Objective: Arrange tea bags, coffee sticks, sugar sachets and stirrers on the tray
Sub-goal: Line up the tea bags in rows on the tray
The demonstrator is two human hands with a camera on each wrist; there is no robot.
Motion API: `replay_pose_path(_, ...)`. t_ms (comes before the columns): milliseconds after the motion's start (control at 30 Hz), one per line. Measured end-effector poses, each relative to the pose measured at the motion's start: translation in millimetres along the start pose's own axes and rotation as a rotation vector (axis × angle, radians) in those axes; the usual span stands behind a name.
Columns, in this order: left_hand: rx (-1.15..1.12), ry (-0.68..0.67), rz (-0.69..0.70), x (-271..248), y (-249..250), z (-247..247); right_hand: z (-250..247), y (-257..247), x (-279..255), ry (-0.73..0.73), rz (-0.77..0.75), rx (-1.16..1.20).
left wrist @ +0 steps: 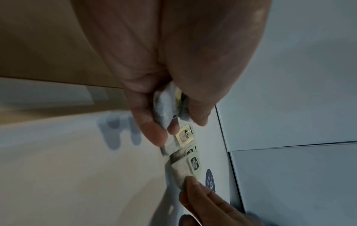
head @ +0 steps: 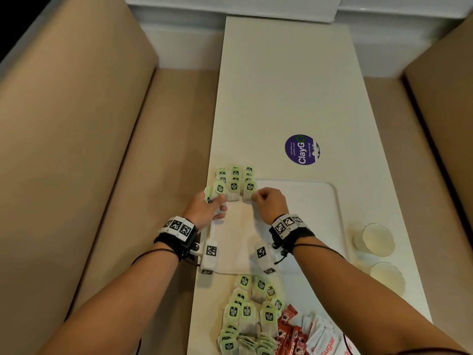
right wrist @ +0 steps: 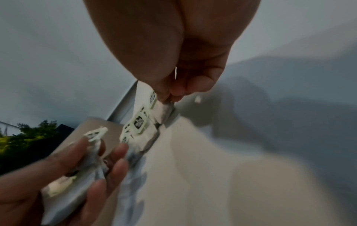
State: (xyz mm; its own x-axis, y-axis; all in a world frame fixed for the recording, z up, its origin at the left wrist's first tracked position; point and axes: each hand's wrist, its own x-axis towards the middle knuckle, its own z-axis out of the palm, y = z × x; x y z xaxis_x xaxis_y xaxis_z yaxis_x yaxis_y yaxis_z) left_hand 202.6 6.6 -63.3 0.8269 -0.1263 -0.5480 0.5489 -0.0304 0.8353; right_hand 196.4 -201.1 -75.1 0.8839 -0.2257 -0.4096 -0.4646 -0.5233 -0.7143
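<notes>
A white tray [head: 320, 201] lies on the white table. Rows of green-tagged tea bags [head: 235, 179] sit at the tray's far left corner. My left hand [head: 216, 201] grips a small bundle of tea bags [left wrist: 167, 107] at the left end of the nearest row. The right hand [head: 256, 197] pinches the lower edge of the rightmost tea bag [head: 249, 190] in that row, which rests on the tray. In the right wrist view its fingertips [right wrist: 166, 97] nip that tea bag [right wrist: 163, 110], and the left hand's bundle [right wrist: 77, 175] shows at lower left.
Near me lie a loose heap of tea bags [head: 245, 316], red coffee sticks [head: 289, 329] and white sugar sachets [head: 322, 339]. Two pale cups [head: 377, 239] stand right of the tray. A purple sticker [head: 302, 149] lies beyond it. Beige benches [head: 76, 149] flank the table.
</notes>
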Motion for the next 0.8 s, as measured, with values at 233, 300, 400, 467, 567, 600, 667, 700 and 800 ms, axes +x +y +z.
replay_pose_path(233, 0.045, -0.074, -0.008, 9, 1, 9, 6, -2, 8, 0.016, 0.046, -0.042)
replay_pose_path(300, 0.071, -0.086, -0.009, 11, 2, 11, 8, -4, 9, 0.028, 0.054, -0.039)
replay_pose_path(400, 0.102, -0.079, -0.005, 15, 3, 13, 9, -6, 10, 0.042, 0.073, -0.025)
replay_pose_path(467, 0.094, -0.082, -0.006, 16, 5, 14, 10, -8, 10, 0.058, 0.088, 0.002)
replay_pose_path(567, 0.093, -0.083, -0.019, 15, 7, 12, 9, -8, 8, 0.079, 0.101, 0.024)
replay_pose_path(600, 0.088, -0.078, -0.032, 14, 6, 11, 8, -7, 6, 0.082, 0.103, 0.029)
replay_pose_path(667, 0.071, -0.073, -0.064, 11, 6, 9, 6, -6, 3, 0.082, 0.087, 0.04)
replay_pose_path(700, 0.057, -0.073, -0.077, 10, 5, 9, 6, -6, 0, 0.081, 0.062, 0.047)
replay_pose_path(800, 0.018, -0.093, -0.083, 2, 4, 8, 6, -5, -10, 0.035, -0.064, 0.076)
